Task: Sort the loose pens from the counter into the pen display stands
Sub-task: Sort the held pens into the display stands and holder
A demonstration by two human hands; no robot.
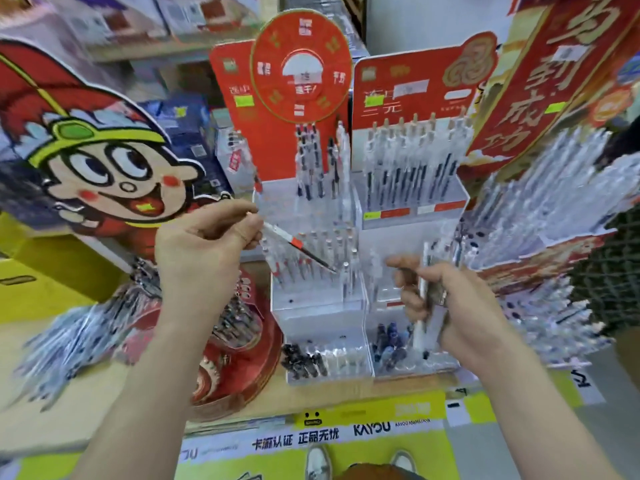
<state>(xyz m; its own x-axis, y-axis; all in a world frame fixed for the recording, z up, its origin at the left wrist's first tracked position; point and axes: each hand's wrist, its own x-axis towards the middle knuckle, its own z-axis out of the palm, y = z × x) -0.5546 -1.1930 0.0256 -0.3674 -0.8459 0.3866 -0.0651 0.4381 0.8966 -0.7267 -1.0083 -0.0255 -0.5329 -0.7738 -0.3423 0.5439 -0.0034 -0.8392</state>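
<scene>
My left hand (pixel 204 244) pinched one pen (pixel 298 244) at its back end between thumb and fingers. The pen had a white barrel, a red band and a dark front half, and it slanted down to the right, its tip over the middle tier of the clear stand (pixel 318 308), among the pens already standing there. My right hand (pixel 460 306) was curled around a small bunch of pens (pixel 423 299), held roughly upright in front of the neighbouring stand (pixel 412 218), above a lower tray of dark blue caps. Both stands stood on the wooden surface (pixel 346 396), each backed by a red card. A cartoon face cutout (pixel 104 168) leaned at the far left.
</scene>
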